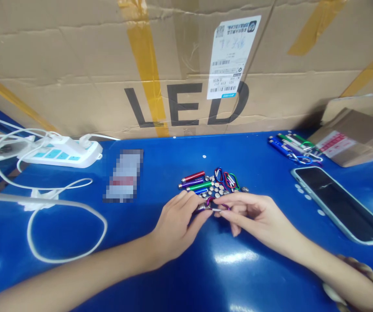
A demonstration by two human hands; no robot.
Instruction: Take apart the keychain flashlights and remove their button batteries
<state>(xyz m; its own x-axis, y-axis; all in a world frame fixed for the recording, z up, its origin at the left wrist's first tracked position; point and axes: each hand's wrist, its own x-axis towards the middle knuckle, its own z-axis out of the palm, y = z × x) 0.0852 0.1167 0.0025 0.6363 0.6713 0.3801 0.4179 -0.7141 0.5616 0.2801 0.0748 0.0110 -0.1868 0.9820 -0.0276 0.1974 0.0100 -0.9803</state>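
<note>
My left hand [179, 225] is closed on the metal end of a small flashlight [202, 207], most of which its fingers hide. My right hand [254, 212] pinches a purple carabiner [211, 200] that meets the flashlight's end between both hands. Just beyond the fingers lie a red tube [193, 177], a purple tube [191, 184], a green tube [200, 186] and a blue tube [202, 191]. Beside them are several silver button cells [217, 189], a blue carabiner [218, 175] and a red and green carabiner [231, 180].
A large cardboard box [95, 65] stands along the back. On the left are a white power strip [66, 151] and looped cables [66, 261]. A phone [342, 203], finished flashlights with carabiners [290, 149] and a smaller box [358, 134] sit on the right.
</note>
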